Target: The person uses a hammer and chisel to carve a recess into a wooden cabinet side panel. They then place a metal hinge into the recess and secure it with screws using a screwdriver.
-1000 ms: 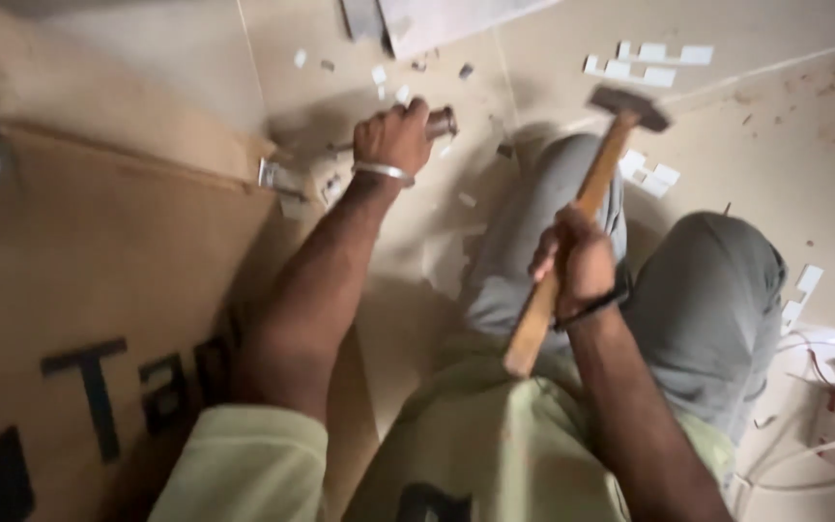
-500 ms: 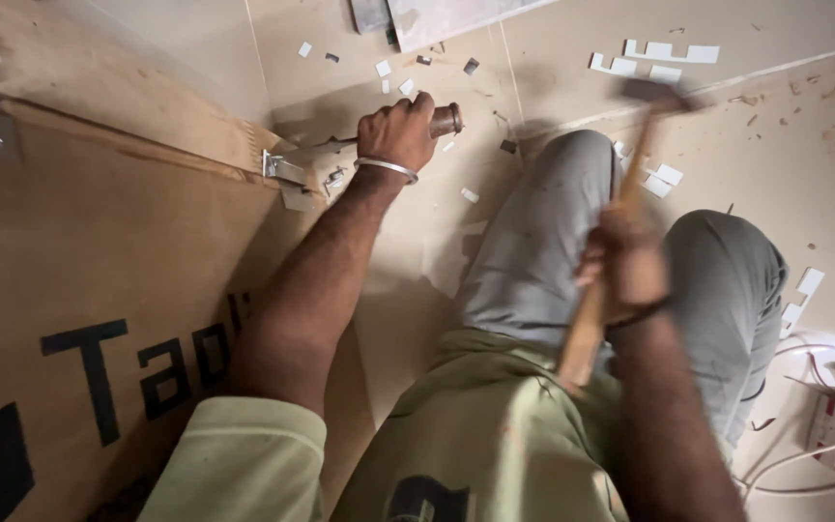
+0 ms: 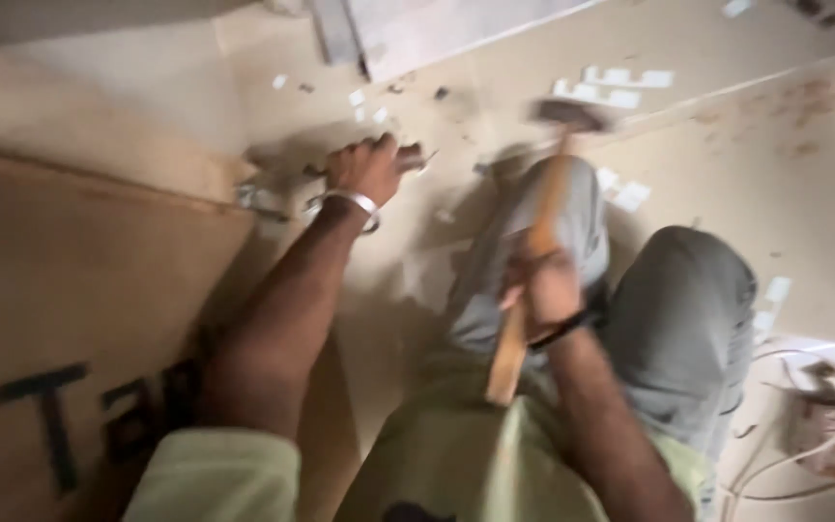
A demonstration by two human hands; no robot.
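Fingers of the right hand (image 3: 545, 290) are wrapped tight around the wooden handle of a hammer (image 3: 533, 261), whose blurred metal head is raised above the grey-clad knee. The left hand (image 3: 369, 169), wearing a metal bangle (image 3: 348, 205), is closed on a chisel (image 3: 408, 158) held against the tiled floor (image 3: 727, 164). Brown cardboard (image 3: 79, 309) lies to the left, and white tile chips (image 3: 620, 87) are scattered beyond the hammer.
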